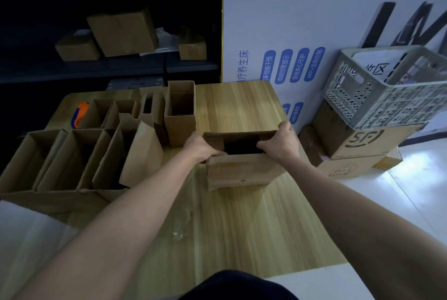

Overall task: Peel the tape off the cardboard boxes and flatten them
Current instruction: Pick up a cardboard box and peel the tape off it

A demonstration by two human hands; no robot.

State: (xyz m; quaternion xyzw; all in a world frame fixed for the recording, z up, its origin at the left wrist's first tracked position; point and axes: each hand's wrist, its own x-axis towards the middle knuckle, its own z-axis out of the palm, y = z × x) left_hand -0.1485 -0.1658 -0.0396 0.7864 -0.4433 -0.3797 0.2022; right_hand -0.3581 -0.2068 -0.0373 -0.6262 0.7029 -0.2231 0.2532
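Note:
A brown cardboard box [242, 169] stands open-topped on the wooden table [242, 227], just right of centre. My left hand [199, 147] grips its left top edge, fingers curled into the opening. My right hand [281, 142] grips the right top edge, thumb on the far flap and fingers inside. A crumpled strip of clear tape [180, 224] lies on the table in front of the box. Several opened boxes [79, 157] stand in rows at the left, and a tall narrow box [180, 113] stands behind the left hand.
An orange and blue utility knife [78, 114] lies at the table's far left. A grey plastic crate [391, 89] sits on stacked boxes [358, 145] on the floor at the right. Dark shelving [108, 67] with boxes and a white printed panel [314, 33] stand behind.

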